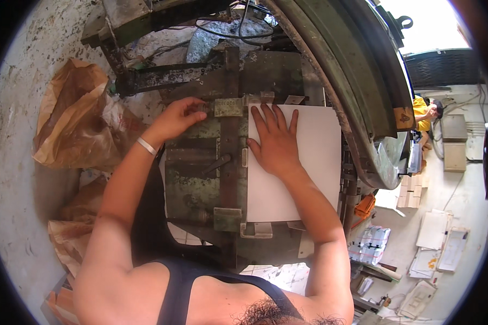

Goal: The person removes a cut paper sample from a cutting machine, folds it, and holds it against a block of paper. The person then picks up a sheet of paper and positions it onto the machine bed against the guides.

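My right hand [276,143] lies flat on a white sheet [293,200], its fingers spread toward the sheet's far edge. The sheet rests on the worn green metal bed [192,179] of a machine, alongside metal guide pieces at its left and near edges. My left hand [179,120], loosely curled, is over the far left part of the bed. Its thumb and forefinger are apart, and I see nothing between them. Just right of those fingertips sits a small green metal block [229,107]. A lever [217,163] sticks out from the bed's middle bar.
A heavy curved machine frame [341,81] arches close along the sheet's right side. Crumpled brown paper bags [73,119] stand at the left by the wall. An orange object [365,206] and wrapped bundles [371,244] are at the right. A person in yellow [422,112] is farther off.
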### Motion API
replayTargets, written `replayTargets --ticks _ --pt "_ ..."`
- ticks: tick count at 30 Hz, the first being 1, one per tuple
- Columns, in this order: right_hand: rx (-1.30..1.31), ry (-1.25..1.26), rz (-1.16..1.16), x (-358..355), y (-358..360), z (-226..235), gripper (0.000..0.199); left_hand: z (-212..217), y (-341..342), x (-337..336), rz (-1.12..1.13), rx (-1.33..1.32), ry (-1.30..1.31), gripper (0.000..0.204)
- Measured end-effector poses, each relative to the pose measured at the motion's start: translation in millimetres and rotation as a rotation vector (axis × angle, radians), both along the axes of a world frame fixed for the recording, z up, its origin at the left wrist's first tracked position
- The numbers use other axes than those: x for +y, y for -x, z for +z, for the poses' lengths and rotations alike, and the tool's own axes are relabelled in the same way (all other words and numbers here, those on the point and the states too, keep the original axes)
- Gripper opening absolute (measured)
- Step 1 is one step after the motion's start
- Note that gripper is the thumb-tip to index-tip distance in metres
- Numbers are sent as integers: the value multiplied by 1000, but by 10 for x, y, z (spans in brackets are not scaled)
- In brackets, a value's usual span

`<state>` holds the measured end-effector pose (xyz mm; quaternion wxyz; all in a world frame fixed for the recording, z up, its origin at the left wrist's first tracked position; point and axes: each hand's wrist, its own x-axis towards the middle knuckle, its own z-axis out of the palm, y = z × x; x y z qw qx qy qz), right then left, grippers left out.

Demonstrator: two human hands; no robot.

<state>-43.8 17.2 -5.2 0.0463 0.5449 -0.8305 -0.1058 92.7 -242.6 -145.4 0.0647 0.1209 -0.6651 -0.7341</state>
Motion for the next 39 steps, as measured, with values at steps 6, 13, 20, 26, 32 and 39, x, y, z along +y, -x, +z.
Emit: replayTargets --ticks 6,13,20,26,32,39 --pt "15 -26 -6 -22 5 -7 79 -22 -11 74 87 70 121 45" --pt "28 -52 -17 -9 6 -2 80 210 -79 104 87 -24 260 48" --pt "-41 30 12 31 -13 97 83 200 -268 409 390 166 387 63" --pt "-207 443 293 -7 42 474 59 425 -680 442 331 180 356 69" --pt "-106 709 651 -103 55 823 50 866 -864 739 164 325 403 60" --pt "-87 804 715 -52 -255 1368 62 1274 -431 1388 -300 572 618 86"
